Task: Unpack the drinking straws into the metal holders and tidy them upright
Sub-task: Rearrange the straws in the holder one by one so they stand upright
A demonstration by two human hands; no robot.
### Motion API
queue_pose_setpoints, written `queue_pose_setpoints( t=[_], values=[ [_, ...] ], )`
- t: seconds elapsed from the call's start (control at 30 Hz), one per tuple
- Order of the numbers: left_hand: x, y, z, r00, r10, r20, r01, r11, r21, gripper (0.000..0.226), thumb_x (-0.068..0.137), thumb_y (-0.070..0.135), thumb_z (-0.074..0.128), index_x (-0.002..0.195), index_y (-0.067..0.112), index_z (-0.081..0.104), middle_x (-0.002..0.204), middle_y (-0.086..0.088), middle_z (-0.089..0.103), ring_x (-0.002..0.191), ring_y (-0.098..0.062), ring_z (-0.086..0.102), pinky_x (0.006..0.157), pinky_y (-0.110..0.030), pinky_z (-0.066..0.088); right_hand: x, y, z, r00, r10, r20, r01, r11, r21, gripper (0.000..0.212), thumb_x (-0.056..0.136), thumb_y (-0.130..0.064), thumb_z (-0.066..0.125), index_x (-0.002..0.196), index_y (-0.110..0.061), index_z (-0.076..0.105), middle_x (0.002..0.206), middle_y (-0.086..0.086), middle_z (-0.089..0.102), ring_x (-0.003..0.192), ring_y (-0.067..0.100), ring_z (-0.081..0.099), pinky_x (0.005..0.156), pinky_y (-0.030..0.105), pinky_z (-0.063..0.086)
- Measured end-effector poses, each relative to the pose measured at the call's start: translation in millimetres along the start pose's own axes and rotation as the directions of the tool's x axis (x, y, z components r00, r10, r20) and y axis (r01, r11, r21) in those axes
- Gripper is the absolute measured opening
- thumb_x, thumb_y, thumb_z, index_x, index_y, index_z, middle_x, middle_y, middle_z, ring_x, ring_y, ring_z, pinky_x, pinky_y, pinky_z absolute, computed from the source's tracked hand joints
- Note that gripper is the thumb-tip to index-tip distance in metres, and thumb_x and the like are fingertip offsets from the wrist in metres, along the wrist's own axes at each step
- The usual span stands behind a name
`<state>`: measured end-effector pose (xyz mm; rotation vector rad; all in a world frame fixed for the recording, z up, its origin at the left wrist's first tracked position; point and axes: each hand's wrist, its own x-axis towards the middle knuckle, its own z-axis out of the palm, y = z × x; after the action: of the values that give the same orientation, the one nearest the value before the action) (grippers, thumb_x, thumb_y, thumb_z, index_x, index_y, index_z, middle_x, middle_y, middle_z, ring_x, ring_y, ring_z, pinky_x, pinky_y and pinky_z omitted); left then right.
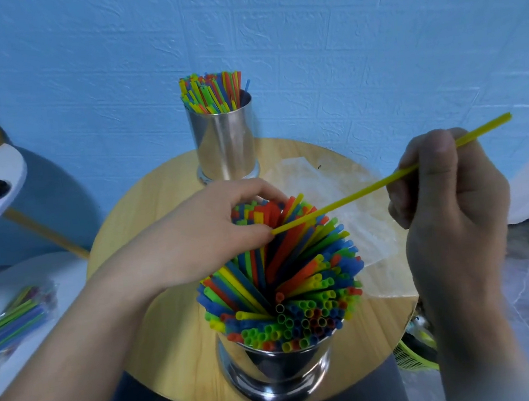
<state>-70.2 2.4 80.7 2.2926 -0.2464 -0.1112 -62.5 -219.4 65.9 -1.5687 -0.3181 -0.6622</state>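
Head view: my right fingers (pixel 440 157) pinch a yellow straw (pixel 368 187) slanting down-left over the near holder (pixel 276 373); left fingers (pixel 249 189) curl round its straws (pixel 295 262).

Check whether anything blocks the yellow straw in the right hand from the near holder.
Yes: the left hand holds the packed straws at the tip of the yellow straw, and the near holder looks full.
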Motion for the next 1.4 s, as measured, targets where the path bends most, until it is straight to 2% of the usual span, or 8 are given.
queue_pose_setpoints(
  t=[0.2,0.33,0.5,0.6,0.7,0.8,1.2,1.4],
  values=[
    [-0.3,-1.9,0.5,1.000,-0.010,0.005,0.010,1.000,0.015,0.036,0.088,0.027,0.071,0.107,0.057,0.063,0.117,0.026,0.063,0.104,0.015,0.057,0.088,-0.012,0.042,-1.2,2.2,0.7,0.993,-0.017,0.113,0.021,0.999,-0.035,0.034,0.112,-0.022,0.041,0.080,-0.013,0.051,0.064,0.015,0.044,0.054,0.013,0.038,0.052,0.024,0.032],
    [-0.7,0.2,0.9,1.000,-0.024,0.006,0.024,1.000,0.004,0.026,0.087,0.041,0.073,0.109,0.052,0.065,0.113,0.026,0.065,0.097,0.003,0.066,0.091,-0.027,0.052,-5.1,9.0,5.0,0.946,0.066,0.316,-0.010,0.985,-0.175,0.023,0.107,-0.029,0.052,0.086,-0.021,0.057,0.063,0.006,0.049,0.054,0.011,0.042,0.053,0.024,0.035],
    [-0.7,4.4,2.8,0.999,-0.030,-0.019,0.030,0.999,-0.028,0.026,0.077,0.053,0.076,0.101,0.047,0.068,0.104,0.022,0.069,0.092,0.010,0.064,0.083,-0.018,0.050,-6.3,10.8,7.6,0.907,0.161,0.389,-0.096,0.979,-0.181,0.017,0.094,-0.024,0.072,0.100,-0.030,0.057,0.062,-0.008,0.048,0.056,0.008,0.042,0.053,0.018,0.034],
    [0.9,3.4,4.4,0.997,-0.032,-0.064,0.031,0.999,-0.014,0.026,0.076,0.056,0.077,0.100,0.049,0.069,0.104,0.021,0.069,0.095,0.006,0.064,0.093,-0.030,0.051,-5.5,10.5,7.9,0.897,0.161,0.411,-0.071,0.972,-0.225,0.002,0.098,-0.033,0.066,0.097,-0.034,0.065,0.070,-0.009,0.058,0.063,0.009,0.054,0.057,0.017,0.040],
    [1.3,3.5,5.1,0.997,-0.019,-0.081,0.018,1.000,-0.014,0.022,0.079,0.053,0.077,0.099,0.047,0.070,0.101,0.020,0.071,0.097,0.000,0.066,0.096,-0.040,0.053,-6.3,11.9,7.6,0.878,0.163,0.450,-0.027,0.956,-0.293,0.029,0.104,-0.047,0.046,0.093,-0.036,0.070,0.083,-0.021,0.066,0.086,0.005,0.064,0.067,0.013,0.044],
    [0.4,3.3,5.8,0.996,0.002,-0.087,-0.005,0.999,-0.033,0.017,0.081,0.049,0.076,0.096,0.045,0.071,0.098,0.019,0.071,0.092,0.001,0.067,0.093,-0.038,0.054,-5.2,13.0,7.7,0.874,0.183,0.451,-0.041,0.951,-0.307,0.026,0.106,-0.042,0.049,0.096,-0.036,0.073,0.089,-0.024,0.069,0.088,0.003,0.064,0.069,0.012,0.043],
    [0.5,2.3,8.1,0.988,0.084,-0.128,-0.095,0.992,-0.080,0.006,0.085,0.035,0.075,0.090,0.036,0.072,0.086,0.019,0.071,0.082,0.002,0.067,0.075,-0.015,0.048,-2.3,11.1,4.3,0.792,0.251,0.556,-0.192,0.968,-0.164,0.020,0.106,-0.030,0.056,0.101,-0.033,0.075,0.091,0.000,0.076,0.090,0.020,0.074,0.079,0.050,0.061],
    [0.1,3.2,8.7,0.983,0.093,-0.158,-0.106,0.991,-0.077,0.004,0.086,0.037,0.076,0.086,0.034,0.074,0.087,0.010,0.072,0.083,-0.006,0.068,0.082,-0.033,0.053,-2.7,8.9,4.7,0.803,0.245,0.544,-0.215,0.969,-0.118,0.018,0.102,-0.028,0.061,0.095,-0.030,0.077,0.088,0.001,0.076,0.087,0.022,0.074,0.080,0.052,0.060]
  ],
)
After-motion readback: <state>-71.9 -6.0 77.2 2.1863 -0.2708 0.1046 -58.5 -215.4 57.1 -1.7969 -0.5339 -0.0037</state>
